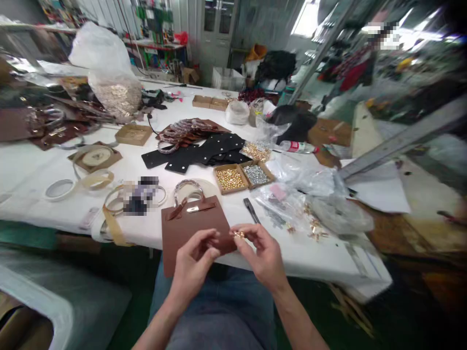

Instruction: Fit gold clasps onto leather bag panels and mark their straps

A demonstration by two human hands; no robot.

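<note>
A brown handbag panel (pixel 199 221) lies at the table's front edge, partly overhanging it, with a plastic-wrapped handle (pixel 188 187) and a gold-coloured metal plate (pixel 192 209) near its top. Over its lower part is my left hand (pixel 193 265), fingers curved and thumb apart, with nothing visible between them. My right hand (pixel 260 253), by the panel's right edge, pinches a small gold-coloured metal fitting (pixel 239 234) between thumb and fingertips. The fitting's exact shape is too small to tell. A dark-handled tool (pixel 251 210) rests on the table just beyond my right hand.
Beyond the panel stand a box of gold-coloured studs (pixel 229 179) and a box of silver-coloured studs (pixel 256 174). Black strips (pixel 204 153) lie behind them. Tape rolls (pixel 60 188) are at left. Plastic bags (pixel 292 194) and loose gold-coloured fittings (pixel 314 227) lie at right.
</note>
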